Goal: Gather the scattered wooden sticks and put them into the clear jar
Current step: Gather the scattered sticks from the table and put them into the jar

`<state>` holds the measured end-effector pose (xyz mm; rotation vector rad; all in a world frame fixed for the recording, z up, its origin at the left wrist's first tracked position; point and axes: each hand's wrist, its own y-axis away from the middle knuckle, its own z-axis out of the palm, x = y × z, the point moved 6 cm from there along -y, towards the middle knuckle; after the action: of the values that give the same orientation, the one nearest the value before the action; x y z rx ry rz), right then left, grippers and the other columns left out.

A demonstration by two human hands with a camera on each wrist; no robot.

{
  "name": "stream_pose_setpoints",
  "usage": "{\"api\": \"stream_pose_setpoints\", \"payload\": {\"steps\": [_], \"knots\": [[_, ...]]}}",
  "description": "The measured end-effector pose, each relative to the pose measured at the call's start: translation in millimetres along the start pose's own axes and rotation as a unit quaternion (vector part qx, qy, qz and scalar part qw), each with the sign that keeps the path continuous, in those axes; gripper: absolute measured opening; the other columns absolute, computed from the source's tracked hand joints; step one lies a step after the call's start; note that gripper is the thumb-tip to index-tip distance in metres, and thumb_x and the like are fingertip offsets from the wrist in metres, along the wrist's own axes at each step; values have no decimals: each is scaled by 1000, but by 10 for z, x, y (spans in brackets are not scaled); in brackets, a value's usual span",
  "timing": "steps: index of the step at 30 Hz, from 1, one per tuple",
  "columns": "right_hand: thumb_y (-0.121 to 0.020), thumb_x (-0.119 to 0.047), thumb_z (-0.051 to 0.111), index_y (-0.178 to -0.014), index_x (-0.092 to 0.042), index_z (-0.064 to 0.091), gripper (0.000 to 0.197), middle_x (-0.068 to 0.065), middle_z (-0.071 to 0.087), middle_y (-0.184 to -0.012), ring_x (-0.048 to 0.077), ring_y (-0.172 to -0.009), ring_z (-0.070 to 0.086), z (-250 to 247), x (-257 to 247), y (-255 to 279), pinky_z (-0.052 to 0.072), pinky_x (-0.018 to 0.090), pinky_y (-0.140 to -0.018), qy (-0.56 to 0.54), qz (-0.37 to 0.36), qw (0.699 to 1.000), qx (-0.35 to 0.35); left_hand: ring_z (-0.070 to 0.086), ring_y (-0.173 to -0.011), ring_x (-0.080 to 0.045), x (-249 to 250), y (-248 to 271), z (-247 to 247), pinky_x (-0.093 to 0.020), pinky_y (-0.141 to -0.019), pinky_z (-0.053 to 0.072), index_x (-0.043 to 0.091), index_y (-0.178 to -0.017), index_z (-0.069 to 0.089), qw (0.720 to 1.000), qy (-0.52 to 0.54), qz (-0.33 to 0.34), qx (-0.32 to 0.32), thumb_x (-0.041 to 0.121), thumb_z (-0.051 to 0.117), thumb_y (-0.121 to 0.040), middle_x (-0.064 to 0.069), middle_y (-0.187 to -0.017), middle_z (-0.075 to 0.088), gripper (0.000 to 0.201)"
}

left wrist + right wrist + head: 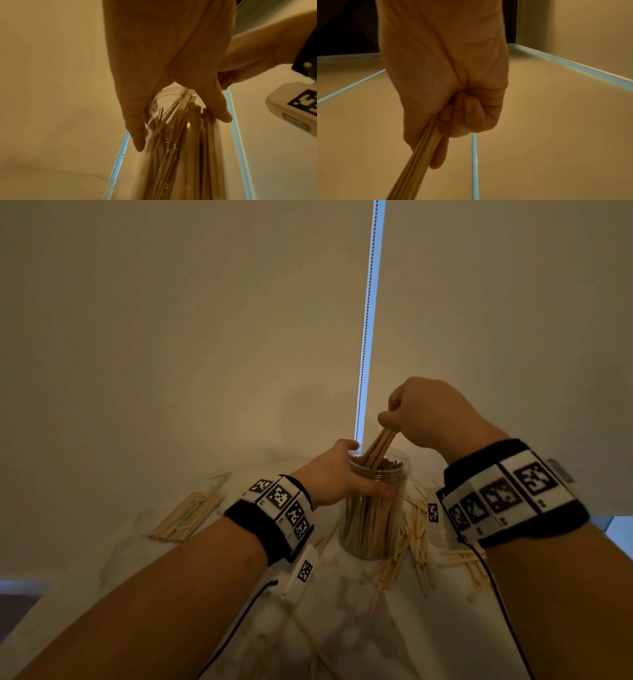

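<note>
A clear jar, packed with upright wooden sticks, stands on the white table. My left hand grips the jar just under its rim; the left wrist view shows its fingers wrapped round the jar. Above the mouth, my right hand pinches a bundle of sticks, whose lower ends reach into the jar. The right wrist view shows that hand curled round the bundle. Loose sticks lie scattered beside the jar.
A neat stack of sticks lies at the table's far left. A few long thin sticks lie near the front. Behind the table hang beige blinds with a bead chain down a bright gap.
</note>
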<state>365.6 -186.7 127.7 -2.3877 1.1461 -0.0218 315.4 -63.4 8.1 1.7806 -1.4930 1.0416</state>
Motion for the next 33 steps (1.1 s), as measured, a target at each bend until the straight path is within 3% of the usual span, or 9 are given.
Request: {"api": "stream_pose_setpoints", "payload": {"steps": [5,9,14,17,23,25,27,30,33], "knots": [[-91,-44,66,-88,-11,72,33,-2,61,-72,17,-73,58,445,-150,15,40,26,-60,1,-52,994,-91,63,-108,-11,12,26,-5,-38,-102,51,21,-135,41,1000,5,17,7,27,94,-66,8,-116,64,87],[-93,-34,62,-99,-13,73,25,6,72,-93,20,-79,63,672,-179,12,45,28,-67,54,-71,988,-125,61,-112,-13,-18,-2,-23,-40,-101,51,17,-147,32,1000,-13,19,15,31,95,-62,5,-123,64,106],[-91,-24,59,-94,-9,67,16,6,63,-84,23,-72,59,634,-237,-10,48,31,-65,176,-88,975,-99,63,-112,-17,-98,-102,-32,-44,-98,54,25,-146,33,999,-28,8,17,43,96,-55,3,-126,63,112],[-97,-27,53,-89,-10,55,18,4,54,-80,23,-75,56,629,-191,-45,44,31,-66,140,-39,985,-94,68,-107,-16,-163,-198,-17,-46,-90,58,24,-138,45,999,-35,11,21,56,96,-49,5,-119,69,108],[-108,-30,29,-126,-10,59,41,14,62,-118,30,-107,60,790,-250,159,48,42,-98,142,-67,964,-216,65,-87,-19,-95,-150,-13,-35,-63,55,10,-131,51,998,-47,21,31,39,97,-55,0,-102,69,94],[-104,-38,33,-121,-13,62,42,11,64,-111,29,-100,62,748,-210,194,51,40,-91,162,-64,969,-177,61,-87,-18,35,45,-15,-34,-70,60,7,-139,44,998,-51,23,21,23,90,-73,-2,-108,62,82],[-96,-47,40,-106,-16,69,44,8,64,-95,29,-90,61,561,-155,238,51,37,-81,106,-31,991,-78,58,-85,-9,70,229,-50,-15,-69,57,13,-143,38,996,-94,-2,4,16,80,-85,-3,-107,58,71],[-95,-42,50,-99,-15,71,35,11,67,-97,30,-89,61,301,-226,483,45,33,-73,42,-33,998,16,66,-106,-20,12,578,-199,-32,-88,60,13,-149,38,983,-165,-70,-26,49,85,-74,-5,-121,64,96],[-96,-39,56,-93,-14,71,29,8,67,-92,27,-85,61,279,-456,882,41,29,-69,-14,-62,997,-34,70,-87,-13,-133,975,-330,-27,-75,60,13,-118,67,961,-242,-119,-56,51,84,-74,1,-94,72,61]]}}
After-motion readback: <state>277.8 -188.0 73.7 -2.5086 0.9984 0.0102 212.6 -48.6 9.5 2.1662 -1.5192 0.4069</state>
